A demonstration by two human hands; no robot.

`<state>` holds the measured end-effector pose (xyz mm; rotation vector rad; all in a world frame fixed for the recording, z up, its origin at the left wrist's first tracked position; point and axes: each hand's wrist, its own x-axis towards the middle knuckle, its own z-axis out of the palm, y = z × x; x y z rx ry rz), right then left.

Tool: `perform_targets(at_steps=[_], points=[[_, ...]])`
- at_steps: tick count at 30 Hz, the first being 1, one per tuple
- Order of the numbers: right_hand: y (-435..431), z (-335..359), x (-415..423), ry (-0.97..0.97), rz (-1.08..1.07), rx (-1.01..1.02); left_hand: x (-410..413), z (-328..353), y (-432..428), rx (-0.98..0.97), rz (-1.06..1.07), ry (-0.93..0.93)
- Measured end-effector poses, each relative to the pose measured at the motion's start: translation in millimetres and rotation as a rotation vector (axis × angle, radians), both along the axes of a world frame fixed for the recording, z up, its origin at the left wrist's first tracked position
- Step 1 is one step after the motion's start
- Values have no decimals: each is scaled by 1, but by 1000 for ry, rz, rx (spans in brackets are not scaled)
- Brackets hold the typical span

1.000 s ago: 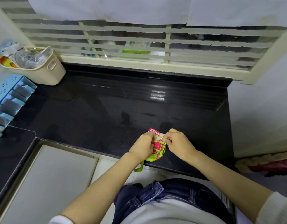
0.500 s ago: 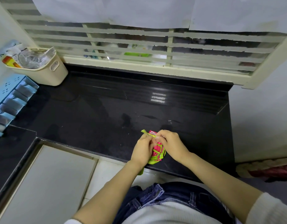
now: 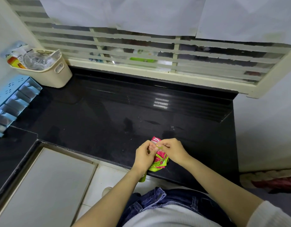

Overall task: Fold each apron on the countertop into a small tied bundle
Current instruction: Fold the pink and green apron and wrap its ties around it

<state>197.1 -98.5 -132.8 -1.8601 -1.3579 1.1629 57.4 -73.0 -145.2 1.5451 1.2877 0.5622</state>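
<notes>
Black stone bench (image 3: 108, 125), front edge: left hand (image 3: 144, 157) and right hand (image 3: 173, 150) pinch the thin green strap (image 3: 160, 146) atop the folded pink-and-green apron bundle (image 3: 158, 161); slack could unravel it.

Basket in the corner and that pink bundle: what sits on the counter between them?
Nothing. The head view shows only bare, shiny black counter between the cream basket and the pink-and-green bundle.

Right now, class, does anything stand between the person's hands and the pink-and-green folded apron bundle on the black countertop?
Nothing visible does. The left hand and right hand touch the pink-and-green apron bundle resting on the glossy black countertop, pinching its thin green strap.
</notes>
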Motion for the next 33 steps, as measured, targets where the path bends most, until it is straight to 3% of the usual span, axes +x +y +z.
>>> perform_targets(at_steps=[6, 12, 15, 18, 21, 27, 30, 33], points=[[4, 1, 6, 76, 130, -109, 1, -2, 1, -38, 47, 30], [4, -20, -2, -30, -64, -14, 4, 0, 2, -57, 9, 40], [5, -21, -1, 21, -156, -19, 3, -4, 7, -85, 18, 26], [4, -12, 1, 200, -219, -47, 1, -8, 10, -125, 53, -7], [2, -5, 9, 291, -100, -37, 0, -8, 14, -167, 7, 21], [4, -1, 15, -54, 119, 83, 1, -6, 19, -301, -102, 13], [0, -5, 11, -149, 69, 107, -2, -7, 17, -340, -119, -14], [-5, -8, 7, -156, -36, 120, -2, -3, 13, -497, -41, -141]])
